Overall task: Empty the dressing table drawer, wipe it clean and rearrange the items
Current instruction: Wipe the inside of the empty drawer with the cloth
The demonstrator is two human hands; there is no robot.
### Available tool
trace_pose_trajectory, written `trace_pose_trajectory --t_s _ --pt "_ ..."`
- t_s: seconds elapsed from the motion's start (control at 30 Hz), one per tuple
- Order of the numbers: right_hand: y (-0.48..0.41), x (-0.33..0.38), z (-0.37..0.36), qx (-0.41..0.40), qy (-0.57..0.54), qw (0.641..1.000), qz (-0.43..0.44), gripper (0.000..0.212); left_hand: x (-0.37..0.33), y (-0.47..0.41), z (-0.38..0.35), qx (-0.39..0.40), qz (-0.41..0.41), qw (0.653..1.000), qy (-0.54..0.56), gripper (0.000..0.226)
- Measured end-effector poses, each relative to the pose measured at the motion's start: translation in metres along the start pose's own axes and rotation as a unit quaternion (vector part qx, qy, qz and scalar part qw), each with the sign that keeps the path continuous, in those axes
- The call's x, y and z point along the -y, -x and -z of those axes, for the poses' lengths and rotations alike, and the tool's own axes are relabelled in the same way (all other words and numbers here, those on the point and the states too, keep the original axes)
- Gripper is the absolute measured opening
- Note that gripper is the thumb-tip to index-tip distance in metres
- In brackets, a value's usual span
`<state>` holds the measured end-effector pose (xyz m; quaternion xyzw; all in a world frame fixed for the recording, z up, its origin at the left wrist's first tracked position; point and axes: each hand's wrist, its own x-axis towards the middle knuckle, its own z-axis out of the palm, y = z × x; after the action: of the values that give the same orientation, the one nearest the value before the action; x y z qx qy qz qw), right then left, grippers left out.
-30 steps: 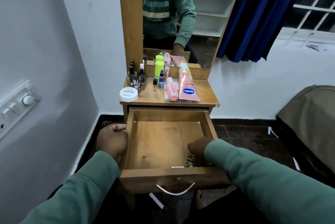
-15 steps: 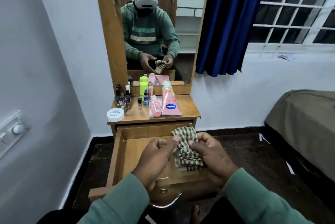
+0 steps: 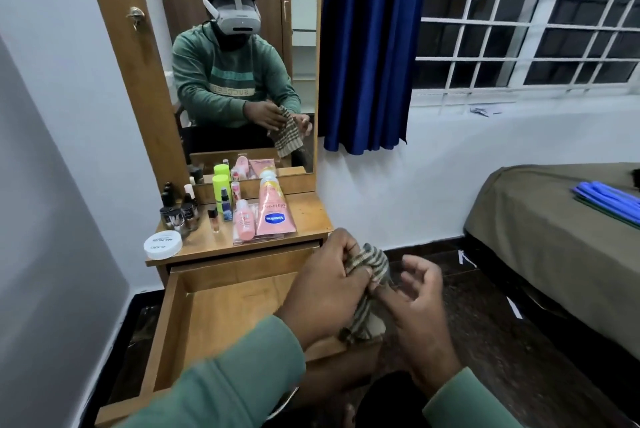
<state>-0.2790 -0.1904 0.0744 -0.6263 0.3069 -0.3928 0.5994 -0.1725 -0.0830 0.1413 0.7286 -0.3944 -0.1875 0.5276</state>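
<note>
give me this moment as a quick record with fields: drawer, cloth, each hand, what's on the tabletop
drawer: pulled open, nothing visible inside
cloth: striped, bunched, held up at the drawer's right side
left hand: gripping the cloth's upper part
right hand: fingers loosely spread, touching the cloth
tabletop: pink Vaseline tube, small pink bottle, green bottle, dark small bottles, white round jar

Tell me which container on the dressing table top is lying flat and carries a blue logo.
The big pink Vaseline tube at the right of the group. It lies flat, its blue oval logo facing up; the small dark bottles stand upright.
</note>
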Motion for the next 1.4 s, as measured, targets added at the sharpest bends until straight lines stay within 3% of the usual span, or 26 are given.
trace_pose_trajectory --t_s 0.07,0.1,0.17,0.3,0.47,0.53,0.7,0.77,0.9,1.1,1.3,1.4 --pt "-0.012 0.006 0.016 0.106 -0.032 0.994 0.023 0.077 -0.014 -0.01 0.007 0.044 -0.042 0.996 -0.059 0.012" --pt "-0.017 0.012 0.023 0.177 -0.071 0.982 0.015 0.073 -0.022 -0.015 0.011 0.072 -0.055 0.993 -0.071 0.012" --pt "-0.027 0.025 0.032 0.288 -0.099 0.953 -0.007 0.055 -0.038 -0.024 0.016 0.134 -0.076 0.985 -0.082 0.012" --pt "-0.029 0.029 0.036 0.371 -0.071 0.924 -0.064 0.025 -0.052 -0.044 0.019 0.162 -0.103 0.972 -0.131 0.012" --pt "0.002 0.025 0.026 0.329 -0.218 0.91 -0.125 0.032 -0.034 -0.062 0.023 0.138 -0.076 0.967 -0.202 0.003" --pt "0.014 0.029 0.018 0.29 -0.225 0.923 -0.113 0.031 -0.016 -0.064 0.019 0.143 -0.066 0.964 -0.214 0.006" --pt "0.021 0.032 0.003 0.163 -0.212 0.956 -0.119 0.033 0.024 -0.052 -0.003 0.153 -0.022 0.981 -0.117 0.006" --pt "0.018 0.033 0.001 0.145 -0.236 0.95 -0.143 0.031 0.031 -0.047 -0.01 0.141 0.036 0.989 -0.028 0.013" --pt "0.007 0.043 0.004 0.185 -0.261 0.93 -0.183 0.037 0.033 -0.048 -0.005 0.166 0.18 0.962 0.122 0.026" --pt "-0.018 0.046 0.006 0.271 -0.268 0.898 -0.22 0.036 0.023 -0.09 0.041 0.158 0.188 0.948 0.204 0.043" --pt "-0.048 0.045 -0.011 0.277 -0.334 0.87 -0.235 0.041 0.024 -0.124 0.052 0.069 0.134 0.985 0.083 0.03" --pt "-0.07 0.05 -0.015 0.22 -0.266 0.91 -0.229 0.035 0.031 -0.119 0.04 -0.065 0.113 0.991 -0.001 0.014"
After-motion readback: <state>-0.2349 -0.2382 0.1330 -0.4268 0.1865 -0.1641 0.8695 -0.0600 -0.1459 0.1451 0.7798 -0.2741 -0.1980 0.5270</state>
